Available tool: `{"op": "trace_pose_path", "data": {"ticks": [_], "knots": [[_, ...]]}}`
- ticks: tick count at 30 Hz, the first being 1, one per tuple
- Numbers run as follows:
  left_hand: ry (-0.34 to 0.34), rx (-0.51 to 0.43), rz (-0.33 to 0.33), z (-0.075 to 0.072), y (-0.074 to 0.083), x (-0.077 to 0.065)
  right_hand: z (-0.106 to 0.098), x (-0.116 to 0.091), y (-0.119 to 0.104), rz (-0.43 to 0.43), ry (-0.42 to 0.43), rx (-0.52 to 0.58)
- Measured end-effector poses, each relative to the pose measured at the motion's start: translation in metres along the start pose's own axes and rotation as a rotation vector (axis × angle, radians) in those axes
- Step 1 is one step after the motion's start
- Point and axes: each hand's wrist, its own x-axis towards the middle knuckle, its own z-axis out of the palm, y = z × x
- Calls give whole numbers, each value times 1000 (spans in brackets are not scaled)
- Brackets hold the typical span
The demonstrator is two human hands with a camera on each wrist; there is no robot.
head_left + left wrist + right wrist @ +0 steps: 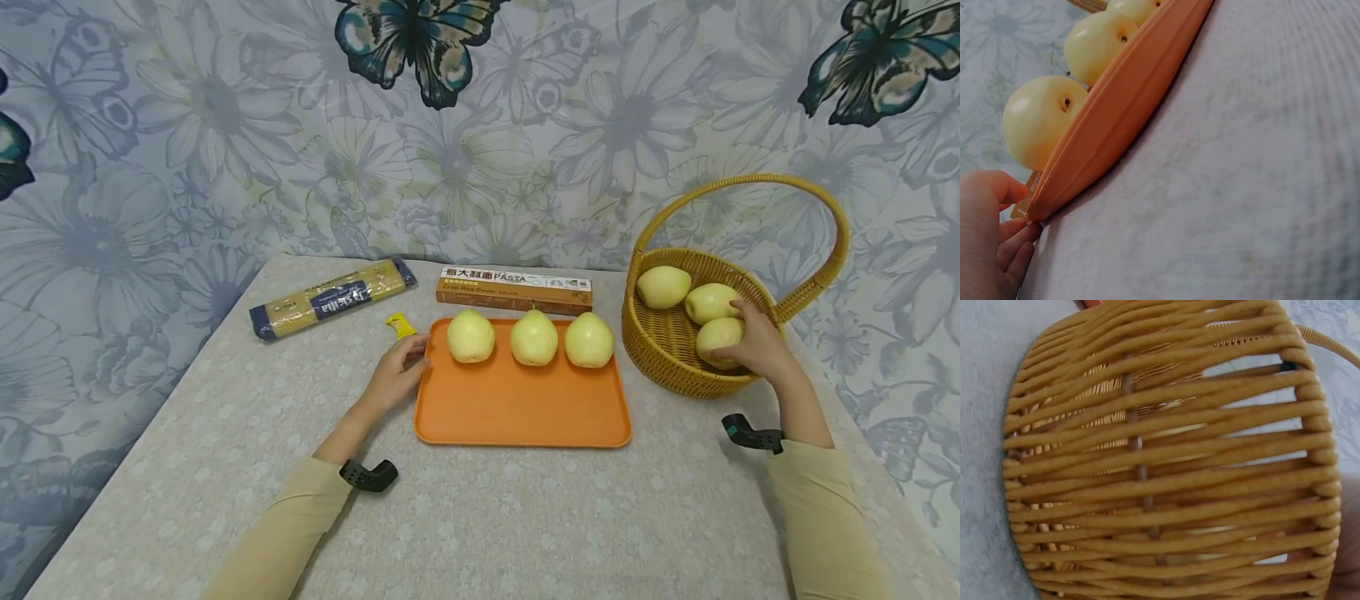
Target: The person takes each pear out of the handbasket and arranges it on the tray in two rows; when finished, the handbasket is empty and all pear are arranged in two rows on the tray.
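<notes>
An orange tray (522,408) lies mid-table with three pale yellow-green pears along its far side, the leftmost pear (471,337) nearest my left hand. With its fingers at the tray's left rim, my left hand (395,373) holds the edge; the left wrist view shows the rim's corner (1038,209) between the fingers. On the right, my right hand (763,342) reaches over the near rim of a wicker basket (660,367) and grips a pear (720,340) inside. Two other pears, one at the left (663,287) and one behind (708,302), lie there too. Basket weave mostly hides this hand in the right wrist view.
A brown and white pasta box (513,292) lies behind the tray. Farther left is a long spaghetti pack (333,298) with dark blue ends, and a small yellow packet (401,325) lies near my left hand. The basket's tall handle (750,179) arches above it.
</notes>
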Motion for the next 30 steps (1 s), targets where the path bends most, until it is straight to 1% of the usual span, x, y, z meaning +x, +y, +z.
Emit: {"op": "trace_pose_path", "data": {"ticks": [4, 8, 11, 15, 16, 19, 23, 26, 30], "knots": [[0, 2, 0, 0, 0, 0, 0, 1, 0, 6, -1, -5], [6, 2, 0, 0, 1, 1, 2, 2, 0, 1, 30, 3], [1, 6, -3, 0, 2, 0, 2, 1, 0, 10, 57, 45], [-2, 12, -7, 0, 1, 0, 1, -2, -1, 37, 85, 158], [0, 11, -5, 0, -1, 0, 1, -2, -2, 45, 94, 188], [14, 5, 0, 2, -14, 4, 0, -5, -5, 73, 128, 260], [29, 14, 4, 5, -33, 10, -1, -5, -11, 124, 187, 311], [35, 24, 8, 6, -39, 11, -1, -5, -15, 153, 225, 349], [37, 20, 18, 6, -40, 11, -2, -8, -24, 171, 260, 397]]}}
